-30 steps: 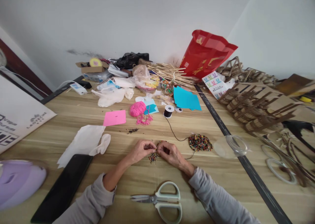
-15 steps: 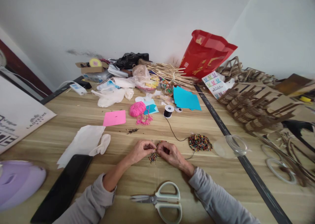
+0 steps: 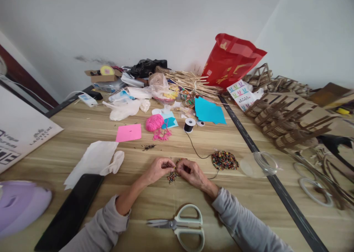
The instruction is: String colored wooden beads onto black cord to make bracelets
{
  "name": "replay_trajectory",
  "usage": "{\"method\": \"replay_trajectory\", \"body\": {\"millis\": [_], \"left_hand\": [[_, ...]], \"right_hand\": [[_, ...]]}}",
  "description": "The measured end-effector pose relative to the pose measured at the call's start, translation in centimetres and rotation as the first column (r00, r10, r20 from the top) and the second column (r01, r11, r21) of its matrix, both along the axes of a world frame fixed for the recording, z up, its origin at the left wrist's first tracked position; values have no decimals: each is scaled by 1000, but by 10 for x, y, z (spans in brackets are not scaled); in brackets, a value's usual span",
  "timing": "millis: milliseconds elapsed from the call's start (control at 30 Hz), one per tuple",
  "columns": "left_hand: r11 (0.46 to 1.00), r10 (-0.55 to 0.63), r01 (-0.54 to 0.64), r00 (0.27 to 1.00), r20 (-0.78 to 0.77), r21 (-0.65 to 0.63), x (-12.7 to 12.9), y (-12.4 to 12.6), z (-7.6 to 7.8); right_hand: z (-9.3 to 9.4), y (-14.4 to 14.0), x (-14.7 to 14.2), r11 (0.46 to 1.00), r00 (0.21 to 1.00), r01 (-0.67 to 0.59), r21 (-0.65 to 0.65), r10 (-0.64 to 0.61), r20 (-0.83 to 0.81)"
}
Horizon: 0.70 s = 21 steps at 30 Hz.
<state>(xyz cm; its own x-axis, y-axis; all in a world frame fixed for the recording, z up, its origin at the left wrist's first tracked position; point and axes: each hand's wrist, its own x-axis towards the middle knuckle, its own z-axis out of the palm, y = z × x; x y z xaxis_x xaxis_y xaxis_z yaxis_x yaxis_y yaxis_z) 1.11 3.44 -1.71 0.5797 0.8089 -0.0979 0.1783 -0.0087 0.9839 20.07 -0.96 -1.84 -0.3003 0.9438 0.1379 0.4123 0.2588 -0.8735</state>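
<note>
Pinched fingers of my left hand (image 3: 160, 170) hold a small bead (image 3: 174, 168), at the fingertips of my right hand (image 3: 192, 172). My right hand is closed on a black cord (image 3: 213, 177), which comes out beside its wrist toward a heap of strung multicoloured beads (image 3: 224, 160). The cord's tip is hidden among my fingers. Just below the fingertips lies a small cluster of loose beads (image 3: 171, 177); more beads (image 3: 181, 159) show behind my right hand. From the bead heap the cord leads back to a spool (image 3: 189, 125).
Scissors (image 3: 177, 223) lie in front of my forearms. On the left are a black phone-like slab (image 3: 72, 211), white paper (image 3: 91, 159) and a pink card (image 3: 128, 133). Pink yarn (image 3: 155, 123) sits farther back. Woven baskets (image 3: 279, 123) and a red bag (image 3: 232, 60) stand at right and back.
</note>
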Motion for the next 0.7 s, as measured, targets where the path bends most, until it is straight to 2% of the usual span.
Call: {"method": "replay_trajectory", "body": {"millis": [700], "left_hand": [[999,4,-4,1000,-7,32,-1,2,-6]], "right_hand": [[1,0,-1,1000,1000,5,9,-5,-6]]}}
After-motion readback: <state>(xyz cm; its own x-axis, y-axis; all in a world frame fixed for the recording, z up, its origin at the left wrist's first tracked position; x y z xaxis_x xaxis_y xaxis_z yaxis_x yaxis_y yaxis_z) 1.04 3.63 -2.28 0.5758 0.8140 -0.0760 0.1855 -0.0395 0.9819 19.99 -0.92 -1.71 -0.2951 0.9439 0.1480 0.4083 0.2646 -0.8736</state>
